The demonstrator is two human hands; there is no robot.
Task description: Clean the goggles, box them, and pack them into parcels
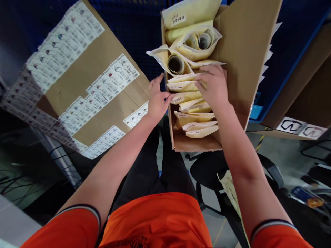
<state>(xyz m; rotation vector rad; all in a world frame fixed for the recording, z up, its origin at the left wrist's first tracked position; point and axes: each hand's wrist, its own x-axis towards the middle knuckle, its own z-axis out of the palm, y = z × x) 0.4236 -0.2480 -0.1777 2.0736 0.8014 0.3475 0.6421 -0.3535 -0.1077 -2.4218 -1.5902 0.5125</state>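
An open cardboard box (198,146) holds a row of pale yellow envelopes (196,117), several with handwritten labels. My left hand (157,100) is at the box's left edge, fingers spread, its thumb touching the end of an envelope marked with handwritten digits (184,97). My right hand (214,84) reaches in from the right; its curled fingers and thumb are around the upper edges of envelopes in the middle of the row. How many it grips is hidden. Behind my hands, gaping envelopes (193,51) hold rolled material (176,64) with round open ends.
To the left stands a cardboard panel (103,65) covered with rows of printed stickers. The box's raised flap (245,51) is on the right. A black chair (209,170) sits below it, and another carton (307,93) stands at far right. Cables (15,186) lie at lower left.
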